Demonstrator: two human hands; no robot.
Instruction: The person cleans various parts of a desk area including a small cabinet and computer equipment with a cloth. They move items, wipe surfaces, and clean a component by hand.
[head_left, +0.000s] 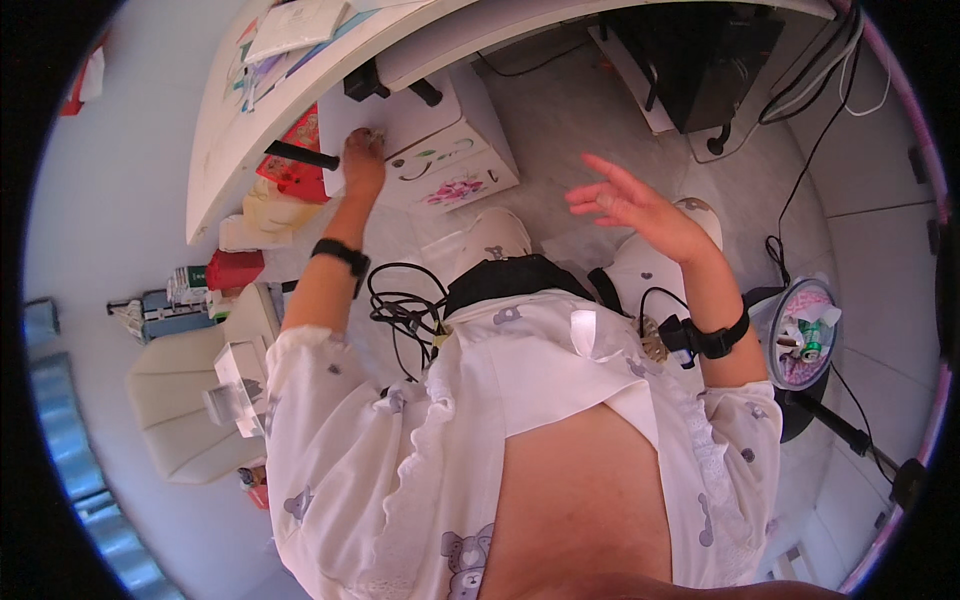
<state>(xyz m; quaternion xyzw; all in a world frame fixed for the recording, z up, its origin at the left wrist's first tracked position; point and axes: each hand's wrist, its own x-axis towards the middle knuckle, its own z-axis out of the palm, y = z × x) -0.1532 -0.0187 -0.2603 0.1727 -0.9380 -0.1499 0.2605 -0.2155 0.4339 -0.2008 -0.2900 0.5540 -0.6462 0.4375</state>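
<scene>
My left hand (364, 154) reaches under the desk to the top of a white drawer cabinet (420, 124), with its fingers curled down. Something small and pale shows by those fingers, too blurred to name, and whether it is gripped is unclear. Flower and leaf decals and curved handles mark the cabinet's front. My right hand (630, 206) hangs in the air above my right thigh, fingers spread, with nothing in it. Both wrists wear black straps. Beside the cabinet, left of my left hand, lie red printed paper goods (296, 180).
The white desk (214, 161) curves overhead, with papers and pens on it. A black computer tower (694, 71) stands at far right. Coiled black cables (405, 307) lie by my left leg. On the right is a waste bin (774, 352) containing a green can (810, 341). A cream chair (176, 405) stands left.
</scene>
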